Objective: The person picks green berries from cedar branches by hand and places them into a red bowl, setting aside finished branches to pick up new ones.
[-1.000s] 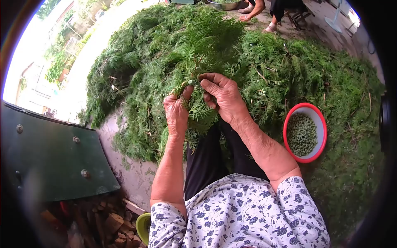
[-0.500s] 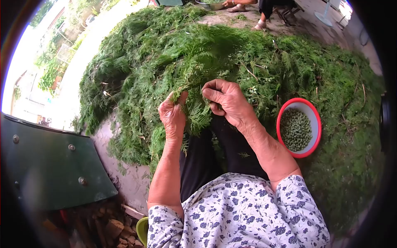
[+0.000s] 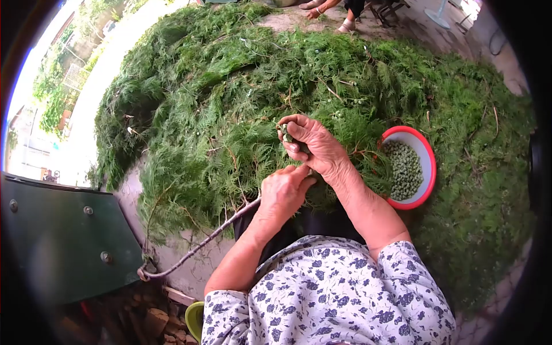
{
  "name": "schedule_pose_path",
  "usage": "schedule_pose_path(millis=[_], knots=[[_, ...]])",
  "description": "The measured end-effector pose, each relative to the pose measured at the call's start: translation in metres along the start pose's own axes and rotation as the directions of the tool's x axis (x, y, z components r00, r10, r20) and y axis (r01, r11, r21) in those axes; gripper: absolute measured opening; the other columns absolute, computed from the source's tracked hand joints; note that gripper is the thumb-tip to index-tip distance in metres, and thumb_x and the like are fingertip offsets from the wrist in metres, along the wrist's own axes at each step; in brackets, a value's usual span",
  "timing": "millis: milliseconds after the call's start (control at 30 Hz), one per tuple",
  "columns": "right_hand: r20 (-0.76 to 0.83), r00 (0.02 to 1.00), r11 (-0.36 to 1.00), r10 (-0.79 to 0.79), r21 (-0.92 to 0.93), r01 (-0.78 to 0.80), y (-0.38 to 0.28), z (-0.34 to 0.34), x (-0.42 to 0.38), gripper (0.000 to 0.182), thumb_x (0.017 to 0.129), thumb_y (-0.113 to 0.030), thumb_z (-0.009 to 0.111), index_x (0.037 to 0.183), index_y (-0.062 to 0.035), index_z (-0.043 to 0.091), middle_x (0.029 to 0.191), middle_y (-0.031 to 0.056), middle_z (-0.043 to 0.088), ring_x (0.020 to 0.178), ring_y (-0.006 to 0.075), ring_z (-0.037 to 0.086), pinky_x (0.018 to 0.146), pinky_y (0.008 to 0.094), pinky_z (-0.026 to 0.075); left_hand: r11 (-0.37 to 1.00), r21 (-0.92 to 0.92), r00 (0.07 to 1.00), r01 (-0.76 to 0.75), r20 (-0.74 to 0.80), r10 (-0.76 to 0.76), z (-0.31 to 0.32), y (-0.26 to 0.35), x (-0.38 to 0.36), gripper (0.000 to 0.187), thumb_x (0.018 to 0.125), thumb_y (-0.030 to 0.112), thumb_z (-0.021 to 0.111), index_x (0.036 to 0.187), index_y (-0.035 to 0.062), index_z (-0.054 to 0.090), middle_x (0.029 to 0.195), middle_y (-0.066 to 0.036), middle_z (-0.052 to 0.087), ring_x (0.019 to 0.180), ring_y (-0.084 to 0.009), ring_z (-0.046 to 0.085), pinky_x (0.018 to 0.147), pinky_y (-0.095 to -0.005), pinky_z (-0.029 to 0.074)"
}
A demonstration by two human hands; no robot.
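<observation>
My left hand (image 3: 283,194) is closed round a long bare-stemmed evergreen branch (image 3: 221,227), whose thick end curves down to the lower left. Leafy twigs of it spread over my lap. Just above, my right hand (image 3: 315,145) curls its fingers round several small green cones (image 3: 286,135), which show between thumb and forefinger. The two hands nearly touch. To the right sits a red-rimmed bowl (image 3: 430,184) holding many green cones (image 3: 405,172); some foliage overlaps its left edge.
A wide heap of cut evergreen branches (image 3: 190,98) surrounds me. At the lower left are a dark green bolted panel (image 3: 63,236), chopped wood (image 3: 158,319) and a yellow-green container (image 3: 195,319). Another person's hand (image 3: 313,14) and foot (image 3: 347,26) show at the top.
My left hand has moved right and down and now grips a thick branch stem. The raised leafy sprig is gone from there. Cones now show in my right hand; the view has shifted slightly.
</observation>
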State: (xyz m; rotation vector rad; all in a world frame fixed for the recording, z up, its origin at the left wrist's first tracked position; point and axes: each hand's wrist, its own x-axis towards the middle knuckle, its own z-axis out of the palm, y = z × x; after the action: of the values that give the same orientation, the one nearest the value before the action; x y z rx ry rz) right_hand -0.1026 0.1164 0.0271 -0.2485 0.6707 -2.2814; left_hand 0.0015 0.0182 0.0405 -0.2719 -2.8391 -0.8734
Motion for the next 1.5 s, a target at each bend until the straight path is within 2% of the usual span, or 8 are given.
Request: schedule_pose_path(millis=[133, 333, 533, 700, 900, 1067, 1300, 1500], knots=[[0.010, 1.000, 1.000, 0.017, -0.001, -0.017, 0.020, -0.030, 0.003, 0.023, 0.084, -0.017, 0.063, 0.101, -0.0025, 0.058, 0.080, 0.0050, 0.059, 0.057, 0.0086, 0.050, 0.038, 0.0180, 0.032, 0.879, -0.335, 0.934, 0.341, 0.015, -0.356, -0.011, -0.031, -0.005, 0.018, 0.084, 0.011, 0.062, 0.099, 0.0007, 0.064, 0.071, -0.008, 0.065, 0.068, -0.0085, 0.060, 0.061, -0.0249, 0.049], [-0.073, 0.992, 0.961, 0.104, -0.248, -0.119, 0.021, -0.024, 0.005, 0.019, 0.082, -0.018, 0.066, 0.094, -0.0049, 0.061, 0.073, -0.0012, 0.059, 0.055, 0.0054, 0.052, 0.041, 0.0165, 0.035, 0.370, -0.914, 0.876, 0.169, -0.033, -0.482, -0.026, -0.036, 0.018, 0.025, 0.087, 0.010, 0.059, 0.111, 0.0031, 0.059, 0.080, -0.002, 0.063, 0.066, -0.0078, 0.059, 0.059, -0.0215, 0.049], [-0.091, 0.990, 0.971, 0.108, -0.202, -0.124, 0.026, -0.029, 0.004, 0.018, 0.084, -0.021, 0.065, 0.092, -0.0049, 0.060, 0.072, -0.0008, 0.058, 0.054, 0.0052, 0.051, 0.038, 0.0162, 0.033, 0.589, -0.794, 0.860, 0.147, -0.191, -0.473, 0.000, -0.059, 0.020, 0.018, 0.082, -0.004, 0.059, 0.098, 0.0011, 0.066, 0.084, -0.001, 0.062, 0.071, -0.0103, 0.060, 0.064, -0.0227, 0.052], [-0.094, 0.987, 0.975, 0.128, -0.172, -0.143, 0.027, -0.028, 0.006, 0.020, 0.084, -0.022, 0.064, 0.091, -0.0046, 0.059, 0.074, -0.0009, 0.057, 0.054, 0.0050, 0.050, 0.038, 0.0164, 0.033, 0.936, -0.351, 0.867, -0.008, -0.469, -0.169, 0.001, -0.060, 0.018, 0.022, 0.076, -0.006, 0.064, 0.095, 0.0047, 0.067, 0.082, -0.008, 0.061, 0.071, -0.0169, 0.061, 0.061, -0.0252, 0.049], [-0.140, 0.979, 0.959, 0.147, -0.224, -0.176, 0.028, -0.026, 0.007, 0.019, 0.085, -0.022, 0.064, 0.093, -0.0049, 0.058, 0.072, -0.0027, 0.054, 0.054, 0.0047, 0.049, 0.037, 0.0165, 0.031, 1.000, 0.020, 0.867, 0.005, -0.499, 0.006, -0.004, -0.055, 0.020, 0.009, 0.077, 0.000, 0.061, 0.085, 0.0026, 0.058, 0.079, -0.011, 0.057, 0.068, -0.0285, 0.058, 0.059, -0.0333, 0.046], [-0.125, 0.987, 0.976, 0.105, -0.179, -0.126, 0.031, -0.031, 0.008, 0.017, 0.085, -0.020, 0.063, 0.093, -0.0053, 0.058, 0.073, -0.0031, 0.054, 0.056, 0.0048, 0.049, 0.040, 0.0174, 0.033, 0.981, -0.186, 0.947, -0.047, -0.320, -0.015, -0.002, -0.052, 0.004, 0.009, 0.077, 0.004, 0.061, 0.085, 0.0033, 0.055, 0.076, -0.012, 0.054, 0.066, -0.0311, 0.057, 0.058, -0.0356, 0.045], [-0.171, 0.983, 0.975, 0.059, -0.202, -0.093, 0.032, -0.024, 0.007, 0.017, 0.085, -0.018, 0.064, 0.094, -0.0054, 0.058, 0.074, -0.0026, 0.054, 0.057, 0.0050, 0.049, 0.041, 0.0183, 0.034, 0.875, -0.435, 0.859, 0.213, -0.344, -0.380, -0.005, -0.042, 0.012, 0.013, 0.078, 0.007, 0.068, 0.089, 0.0011, 0.066, 0.076, -0.004, 0.057, 0.061, -0.0085, 0.050, 0.054, -0.0238, 0.040], [-0.174, 0.984, 0.975, 0.043, -0.208, -0.079, 0.034, -0.027, 0.007, 0.016, 0.085, -0.017, 0.064, 0.094, -0.0054, 0.057, 0.075, -0.0018, 0.055, 0.059, 0.0054, 0.050, 0.042, 0.0185, 0.034, 0.890, -0.430, 0.863, 0.153, -0.380, -0.332, 0.004, -0.046, 0.015, 0.006, 0.078, 0.002, 0.065, 0.083, 0.0008, 0.063, 0.071, -0.003, 0.055, 0.061, -0.0097, 0.049, 0.056, -0.0237, 0.040]])
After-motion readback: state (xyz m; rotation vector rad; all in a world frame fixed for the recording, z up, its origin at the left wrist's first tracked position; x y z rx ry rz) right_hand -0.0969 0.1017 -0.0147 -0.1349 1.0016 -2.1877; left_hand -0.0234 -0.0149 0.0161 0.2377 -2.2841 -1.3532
